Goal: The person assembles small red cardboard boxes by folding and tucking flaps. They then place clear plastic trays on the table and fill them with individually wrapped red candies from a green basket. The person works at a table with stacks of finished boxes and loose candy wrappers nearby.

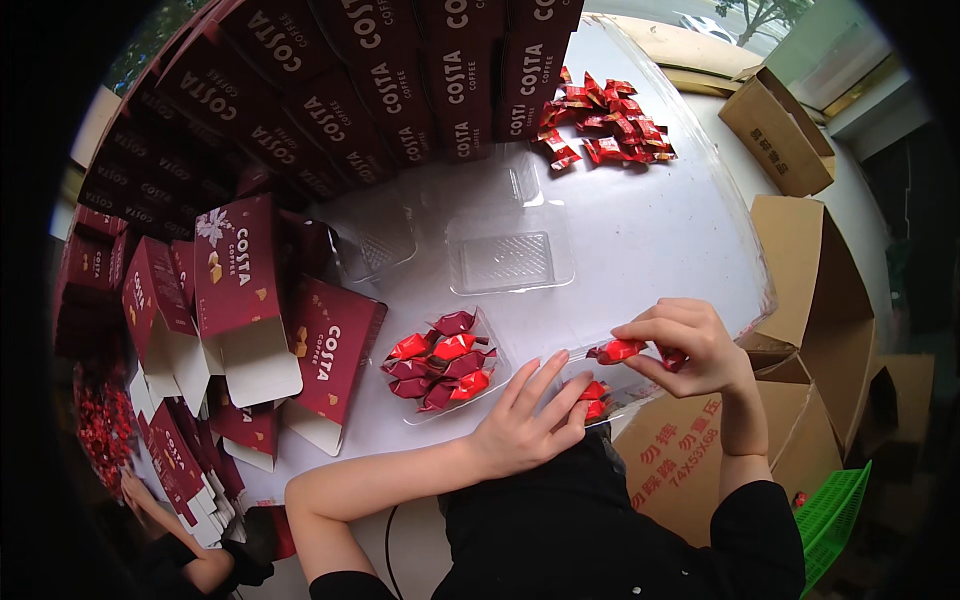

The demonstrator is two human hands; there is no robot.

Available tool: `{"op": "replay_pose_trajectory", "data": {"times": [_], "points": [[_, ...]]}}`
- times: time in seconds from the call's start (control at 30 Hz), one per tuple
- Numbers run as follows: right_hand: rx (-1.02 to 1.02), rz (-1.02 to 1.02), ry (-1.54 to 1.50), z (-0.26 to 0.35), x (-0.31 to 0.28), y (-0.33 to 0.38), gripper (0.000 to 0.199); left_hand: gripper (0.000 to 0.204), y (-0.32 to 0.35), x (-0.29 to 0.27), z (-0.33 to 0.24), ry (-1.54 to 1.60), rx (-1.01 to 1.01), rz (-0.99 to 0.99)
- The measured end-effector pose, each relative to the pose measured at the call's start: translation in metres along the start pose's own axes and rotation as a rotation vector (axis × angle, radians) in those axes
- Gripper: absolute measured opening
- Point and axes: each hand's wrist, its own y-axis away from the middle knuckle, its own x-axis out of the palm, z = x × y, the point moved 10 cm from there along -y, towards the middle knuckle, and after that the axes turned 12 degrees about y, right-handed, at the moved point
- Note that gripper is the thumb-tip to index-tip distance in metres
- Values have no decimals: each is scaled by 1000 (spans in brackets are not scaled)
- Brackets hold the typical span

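Note:
My right hand is closed at the table's near right edge, with a small red wrapped candy at its fingertips. A second, darker red wrapper shows between its thumb and fingers. My left hand lies with fingers stretched and apart over a clear plastic tray, mostly hidden beneath it. Red wrapped candies show in that tray beside the left fingertips. Left of this hand, a filled clear tray holds several bright red and maroon candies in rows.
Clear trays lie farther back. A candy pile sits at the far right. Stacked maroon boxes rise at the back; opened cartons stand left. Cardboard boxes and a green basket are at right. Another person's hand is lower left.

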Motion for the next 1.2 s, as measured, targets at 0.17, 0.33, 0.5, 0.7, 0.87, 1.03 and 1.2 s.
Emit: {"op": "replay_pose_trajectory", "data": {"times": [0.17, 0.33, 0.5, 0.7, 0.87, 1.03, 1.2], "points": [[-93, -64, 292, 25, 20, 8, 19, 19, -4, 0, -3, 31, 28, -3], [-133, 50, 186, 21, 33, 10, 25, 17, -6, -6, -2, 13, 7, -22], [-29, 17, -39, 13, 26, 10, 30, 15, -6, -5, -3, -75, -8, -12], [96, -4, 4, 3, 10, 13, 34, 16, -4, -4, -4, -86, 14, -10], [4, -49, 174, 21, 19, 8, 33, 12, -5, -4, -3, -96, 0, -29], [28, -34, 121, 21, 14, 8, 22, 13, -4, -4, -2, -88, -5, -26], [67, 21, -12, 18, 22, 9, 19, 13, -5, -5, -2, -106, -5, -40]]}}
